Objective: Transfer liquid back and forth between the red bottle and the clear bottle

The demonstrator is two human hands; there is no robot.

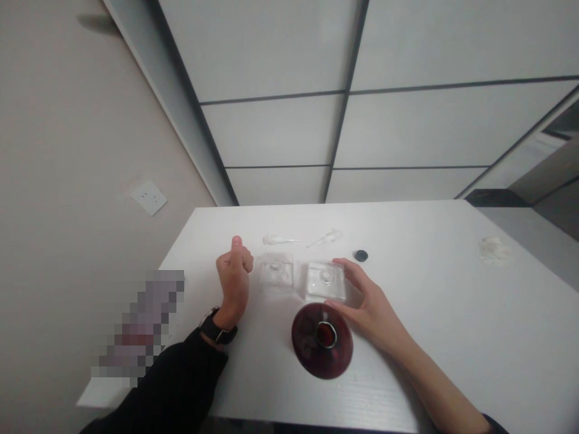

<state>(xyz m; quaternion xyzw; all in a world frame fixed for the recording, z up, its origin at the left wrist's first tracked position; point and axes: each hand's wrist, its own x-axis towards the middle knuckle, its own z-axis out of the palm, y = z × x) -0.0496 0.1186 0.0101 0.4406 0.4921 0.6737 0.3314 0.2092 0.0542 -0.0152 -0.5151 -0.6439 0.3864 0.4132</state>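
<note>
My left hand (235, 271) is a fist with its thumb up, left of a clear square glass block (277, 274); nothing shows in it. A second clear block (326, 282), with a round opening in its top, sits between the thumb and fingers of my right hand (362, 293), which grips it at its right side. Nearer the front edge stands a dark red-brown round bottle (312, 349) with an open neck, close to my right thumb. Behind the blocks lie two clear droppers, one at the left (280, 240) and one at the right (325, 237).
All this is on a white table (407, 229). A small dark round cap (360, 255) lies behind my right hand. A crumpled white tissue (494, 250) is at the far right. At the left edge is a pixelated item (147, 319). White panels rise behind the table.
</note>
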